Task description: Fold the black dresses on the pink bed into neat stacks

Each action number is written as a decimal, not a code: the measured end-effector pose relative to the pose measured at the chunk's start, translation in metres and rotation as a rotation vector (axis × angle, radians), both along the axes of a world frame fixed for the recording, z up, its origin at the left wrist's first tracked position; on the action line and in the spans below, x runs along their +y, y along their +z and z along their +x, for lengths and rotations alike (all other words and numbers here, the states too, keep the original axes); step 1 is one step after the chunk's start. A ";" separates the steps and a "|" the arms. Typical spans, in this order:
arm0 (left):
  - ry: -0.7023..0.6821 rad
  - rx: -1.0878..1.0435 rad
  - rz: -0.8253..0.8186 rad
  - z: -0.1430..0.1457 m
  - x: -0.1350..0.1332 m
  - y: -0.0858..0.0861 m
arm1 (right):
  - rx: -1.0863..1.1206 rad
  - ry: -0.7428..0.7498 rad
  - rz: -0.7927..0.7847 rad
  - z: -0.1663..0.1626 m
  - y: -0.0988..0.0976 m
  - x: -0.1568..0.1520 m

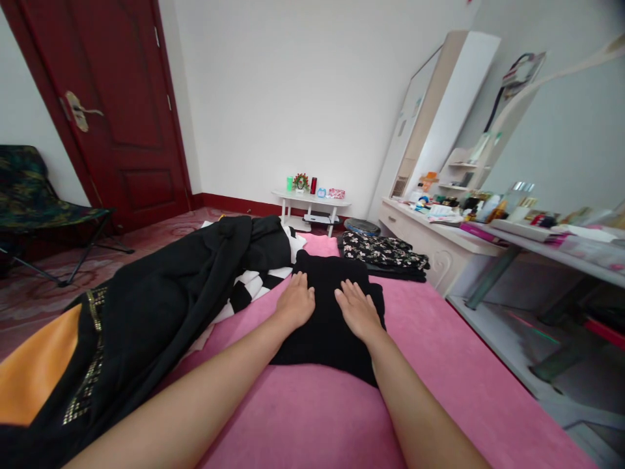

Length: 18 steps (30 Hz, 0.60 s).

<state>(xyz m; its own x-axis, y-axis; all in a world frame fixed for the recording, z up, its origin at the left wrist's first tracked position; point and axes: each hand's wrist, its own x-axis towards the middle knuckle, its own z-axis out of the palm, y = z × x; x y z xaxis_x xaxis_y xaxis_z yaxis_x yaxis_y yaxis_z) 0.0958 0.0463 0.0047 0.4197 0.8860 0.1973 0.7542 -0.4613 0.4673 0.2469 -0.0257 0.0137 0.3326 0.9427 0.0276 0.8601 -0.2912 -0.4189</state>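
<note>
A folded black garment (327,326) lies flat on the pink bedspread (424,352) in front of me; its exact kind does not show. My left hand (295,301) rests palm down on its left side, fingers stretched out. On the right side of the cloth lies my right hand (359,309), also flat, with fingers slightly spread. Neither hand grips anything. To the left is a loose heap of clothes, with a large black garment (166,293) on top and a black-and-white piece (251,286) partly under it. Behind on the right sits a stack topped by a floral black garment (381,251).
A dressing table (415,218) crowded with bottles stands along the right, beneath a mirror (581,130). Beyond the bed is a small white table (312,198) with ornaments. A camouflage folding chair (39,195) stands left, near a dark red door (112,98).
</note>
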 end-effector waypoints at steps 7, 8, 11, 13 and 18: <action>0.099 0.164 0.191 -0.004 -0.015 0.014 | -0.007 -0.057 0.015 -0.002 0.003 -0.003; 0.048 0.144 0.266 -0.004 -0.015 0.014 | -0.007 -0.057 0.018 -0.002 0.003 -0.003; -0.150 0.101 0.293 -0.006 -0.009 0.013 | 0.002 -0.056 0.024 -0.002 0.001 -0.003; -0.164 0.167 0.171 -0.005 -0.002 0.013 | 0.008 -0.059 0.023 -0.002 0.002 -0.003; -0.009 0.312 0.091 0.009 0.009 0.023 | 0.012 -0.067 0.020 -0.002 0.004 -0.004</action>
<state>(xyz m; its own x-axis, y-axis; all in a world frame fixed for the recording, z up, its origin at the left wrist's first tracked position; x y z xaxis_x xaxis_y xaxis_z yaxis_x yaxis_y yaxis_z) 0.1052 0.0553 0.0277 0.4802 0.8666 0.1358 0.8502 -0.4979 0.1708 0.2451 -0.0297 0.0182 0.3953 0.9176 0.0417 0.8338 -0.3394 -0.4354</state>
